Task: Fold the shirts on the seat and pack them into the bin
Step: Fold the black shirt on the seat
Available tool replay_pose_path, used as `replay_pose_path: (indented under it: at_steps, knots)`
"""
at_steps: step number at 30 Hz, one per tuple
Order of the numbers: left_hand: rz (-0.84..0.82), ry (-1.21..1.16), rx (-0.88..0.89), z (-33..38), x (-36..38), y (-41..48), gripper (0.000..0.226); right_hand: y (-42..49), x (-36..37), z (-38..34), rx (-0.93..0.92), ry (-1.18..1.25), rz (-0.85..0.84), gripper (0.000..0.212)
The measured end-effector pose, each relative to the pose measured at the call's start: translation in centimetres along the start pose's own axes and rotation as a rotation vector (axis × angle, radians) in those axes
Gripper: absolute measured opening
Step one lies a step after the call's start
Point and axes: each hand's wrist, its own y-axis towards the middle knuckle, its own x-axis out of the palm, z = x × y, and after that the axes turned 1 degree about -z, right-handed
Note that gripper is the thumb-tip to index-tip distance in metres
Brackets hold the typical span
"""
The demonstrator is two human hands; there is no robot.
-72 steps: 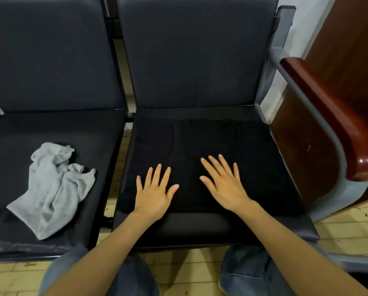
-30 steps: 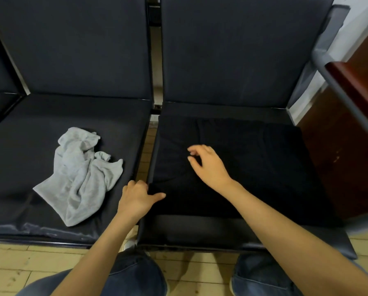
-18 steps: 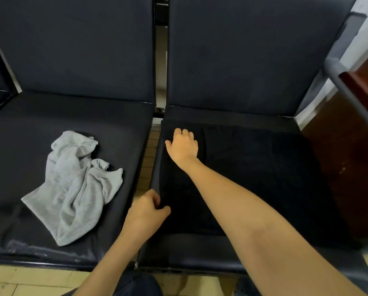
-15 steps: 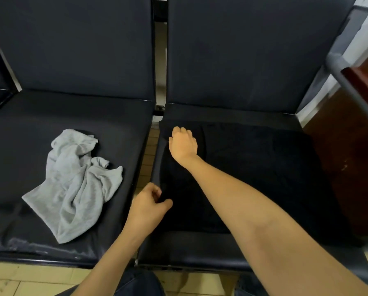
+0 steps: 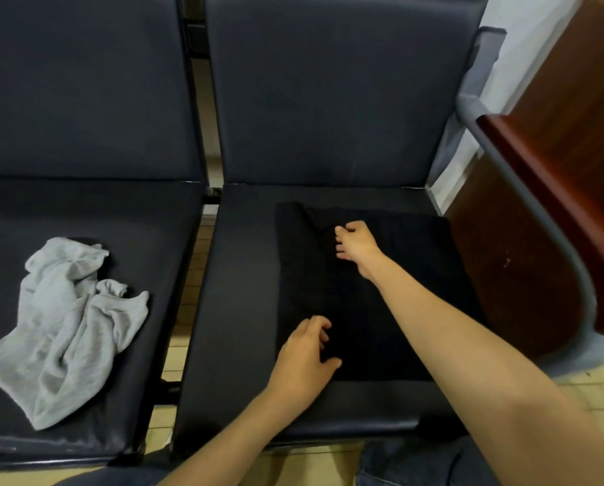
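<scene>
Lying crumpled on the left seat point(image 5: 135, 222), the grey shirt point(image 5: 69, 320) had bare cushion behind it. On the right seat point(image 5: 237, 292) the black shirt point(image 5: 311, 275) lay flat, with a bare strip along its left edge and its right edge near the armrest point(image 5: 556, 212). The left grip point(image 5: 302, 359) rested by the front edge with fingers bent; whether it pinched cloth could not be told. The right grip point(image 5: 354, 245) pinched a folded flap farther back
</scene>
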Motion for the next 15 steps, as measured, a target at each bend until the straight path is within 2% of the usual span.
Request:
replay_pose_path:
  at_steps: [2,7,10,12,15]
  knots:
    - [0.026,0.035,0.003,-0.1,0.3,0.0,0.044,-0.6,-0.2,0.2,-0.103,-0.133,-0.037,0.045]
    - [0.162,0.1,0.134,0.2,0.1,-0.3,0.015,-0.2,0.4,0.3,-0.4,-0.492,-0.022,0.052]
    - [0.169,0.021,0.166,0.5,0.3,-0.5,0.012,0.7,1.0,-0.6,-0.434,-0.65,0.04,0.058]
    - [0.142,-0.054,0.156,0.5,0.2,-0.5,0.011,1.4,1.3,-1.0,-0.443,-0.744,0.068,0.051]
    - [0.151,-0.136,0.139,0.2,-0.1,-0.3,0.01,2.5,1.6,-1.5,-0.499,-0.799,0.119,0.026]
